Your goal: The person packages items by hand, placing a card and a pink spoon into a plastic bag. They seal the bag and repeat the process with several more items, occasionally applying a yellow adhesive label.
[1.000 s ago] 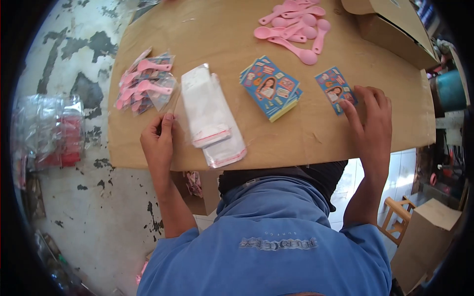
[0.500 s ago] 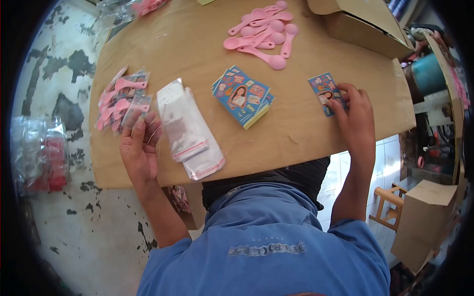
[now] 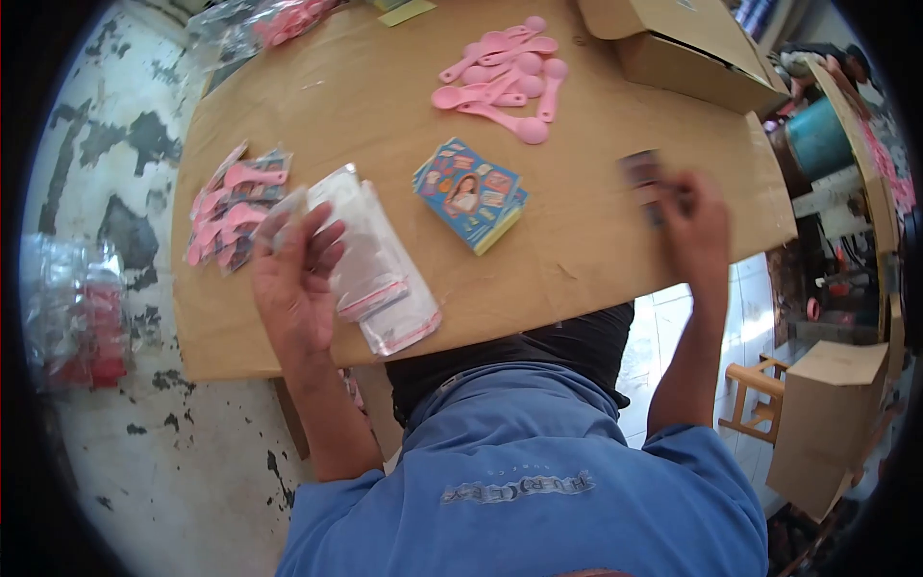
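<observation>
shifted card [image 3: 641, 170], long axis forward-left

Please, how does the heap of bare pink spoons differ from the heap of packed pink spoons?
The bare spoons have no wrapping, while the packed spoons are in clear plastic. The bare spoons lie farther from the person, beyond the card stack; the packed spoons lie near the left edge of the table, beside the left hand. Both heaps are pink and rest on the table.

Two bag stacks [image 3: 386, 252]; one card stack [image 3: 468, 195]; one separate card [image 3: 641, 168]; two spoon piles [image 3: 527, 64]; one tabletop box [image 3: 694, 69]
</observation>
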Demonstrator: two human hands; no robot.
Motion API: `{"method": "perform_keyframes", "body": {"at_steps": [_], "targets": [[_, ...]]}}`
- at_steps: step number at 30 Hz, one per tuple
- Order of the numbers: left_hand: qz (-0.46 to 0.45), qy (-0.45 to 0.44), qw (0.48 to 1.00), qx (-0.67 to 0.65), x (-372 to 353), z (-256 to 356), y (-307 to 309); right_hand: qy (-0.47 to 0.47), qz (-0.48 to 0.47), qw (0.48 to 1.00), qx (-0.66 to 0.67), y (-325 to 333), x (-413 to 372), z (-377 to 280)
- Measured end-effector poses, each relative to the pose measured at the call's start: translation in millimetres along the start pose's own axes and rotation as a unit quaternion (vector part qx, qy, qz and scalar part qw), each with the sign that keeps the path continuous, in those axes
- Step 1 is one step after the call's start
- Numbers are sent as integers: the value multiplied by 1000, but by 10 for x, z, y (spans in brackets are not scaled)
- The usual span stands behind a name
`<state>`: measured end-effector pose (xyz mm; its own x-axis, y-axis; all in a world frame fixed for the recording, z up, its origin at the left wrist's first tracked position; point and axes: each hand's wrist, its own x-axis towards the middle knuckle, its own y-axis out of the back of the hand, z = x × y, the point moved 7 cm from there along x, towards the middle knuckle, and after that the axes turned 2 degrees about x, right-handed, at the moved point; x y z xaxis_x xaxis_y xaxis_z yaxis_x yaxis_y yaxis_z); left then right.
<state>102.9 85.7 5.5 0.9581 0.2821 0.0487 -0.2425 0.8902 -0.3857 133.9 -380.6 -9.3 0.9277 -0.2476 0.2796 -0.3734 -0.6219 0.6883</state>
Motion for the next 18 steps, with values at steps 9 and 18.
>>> {"method": "perform_keyframes", "body": {"at_steps": [9,18], "targets": [[-29,15,999,-26,8,-104,-166,-10,86,947,308,267,-325,-286],[-91,44,991,-86,-202,-133,-783,-71,-244,834,490,-811,-746,-1467]]}}
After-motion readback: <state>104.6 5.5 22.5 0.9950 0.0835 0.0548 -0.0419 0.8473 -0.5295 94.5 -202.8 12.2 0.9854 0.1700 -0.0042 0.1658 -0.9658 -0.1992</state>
